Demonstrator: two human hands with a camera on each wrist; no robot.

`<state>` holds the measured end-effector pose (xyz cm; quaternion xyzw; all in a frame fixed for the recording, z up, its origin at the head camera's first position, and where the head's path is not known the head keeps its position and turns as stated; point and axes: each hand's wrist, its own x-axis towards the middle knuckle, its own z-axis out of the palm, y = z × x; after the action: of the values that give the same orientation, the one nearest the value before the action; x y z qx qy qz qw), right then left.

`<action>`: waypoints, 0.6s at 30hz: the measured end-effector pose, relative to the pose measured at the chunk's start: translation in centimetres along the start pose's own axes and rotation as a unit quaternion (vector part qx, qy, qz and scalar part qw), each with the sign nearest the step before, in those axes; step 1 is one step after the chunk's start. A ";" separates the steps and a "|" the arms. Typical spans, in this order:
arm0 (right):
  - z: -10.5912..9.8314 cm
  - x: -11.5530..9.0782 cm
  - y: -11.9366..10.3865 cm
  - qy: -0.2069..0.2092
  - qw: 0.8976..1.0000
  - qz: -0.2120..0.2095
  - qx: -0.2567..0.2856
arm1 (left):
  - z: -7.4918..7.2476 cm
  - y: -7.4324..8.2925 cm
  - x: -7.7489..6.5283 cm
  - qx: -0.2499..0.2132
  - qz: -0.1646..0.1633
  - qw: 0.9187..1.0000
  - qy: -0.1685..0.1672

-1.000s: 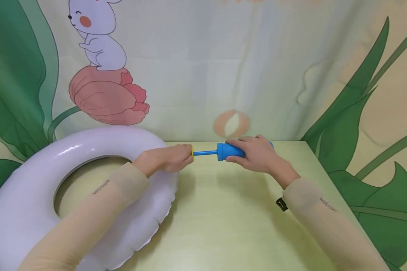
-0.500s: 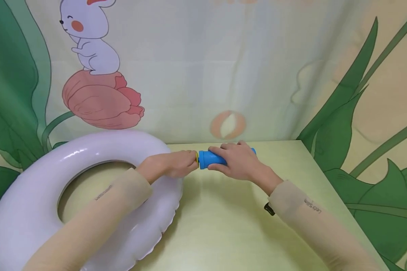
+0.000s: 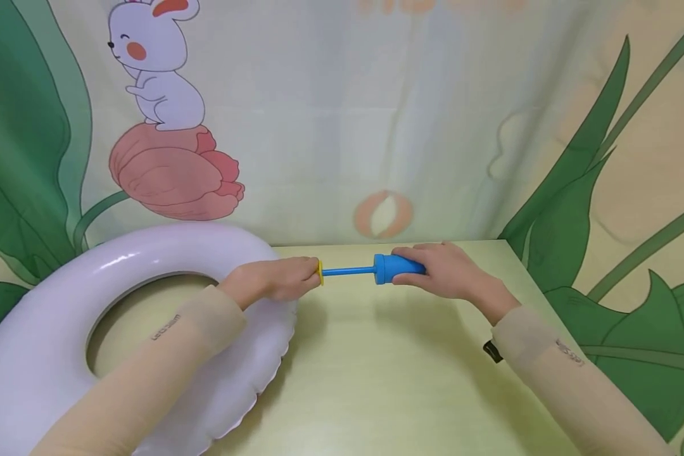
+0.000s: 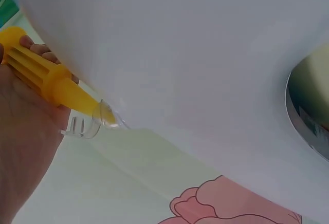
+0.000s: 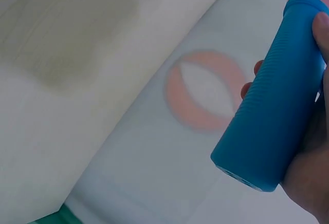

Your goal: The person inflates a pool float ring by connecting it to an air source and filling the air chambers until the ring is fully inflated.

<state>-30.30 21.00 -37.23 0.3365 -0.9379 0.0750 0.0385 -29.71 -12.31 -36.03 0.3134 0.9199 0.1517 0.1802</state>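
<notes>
A hand air pump spans both hands above the table. My right hand (image 3: 447,269) grips its blue barrel (image 5: 272,100), fingers and thumb wrapped round it. A thin blue rod (image 3: 348,271) stretches from the barrel to a yellow flange (image 3: 320,272) at my left hand (image 3: 287,277). In the left wrist view, that hand holds the yellow nozzle section (image 4: 38,75), whose tapered tip sits in a clear valve (image 4: 107,113) on the white inflatable swim ring (image 3: 34,342). The ring looks rounded, with a wrinkled seam along its right edge.
The ring covers the left side of the pale table (image 3: 376,380), tilted up toward the back. Behind the table's far edge hangs a printed curtain (image 3: 296,126) with a rabbit and flowers. A black tag (image 3: 493,351) dangles by the right sleeve.
The right hand first slid the barrel left against the yellow flange, covering the rod. Now it has drawn the barrel back right, and the rod shows at length. The left hand stays nearly in place.
</notes>
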 end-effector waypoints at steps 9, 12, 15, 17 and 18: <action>-0.9 -1.5 2.7 -0.018 0.998 0.024 0.053 | 0.1 -0.9 -0.5 -0.015 -0.008 1.000 0.004; -1.0 -1.1 2.5 -0.015 0.999 0.019 0.040 | 0.2 -0.9 -0.4 -0.023 -0.007 1.000 -0.001; -1.3 -0.5 1.7 -0.001 1.000 0.010 0.011 | -0.1 -0.7 -0.2 -0.030 -0.008 0.999 -0.005; -1.4 0.0 0.8 0.009 1.000 0.002 -0.004 | -0.3 -0.5 -0.1 -0.034 -0.009 0.999 -0.010; -1.4 0.3 0.3 0.011 1.000 -0.001 -0.009 | -0.4 -0.4 -0.1 -0.034 -0.009 0.999 -0.013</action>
<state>-30.70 21.26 -35.83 0.3365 -0.9376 0.0702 0.0525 -30.01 -12.75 -35.78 0.3007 0.9145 0.1777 0.2040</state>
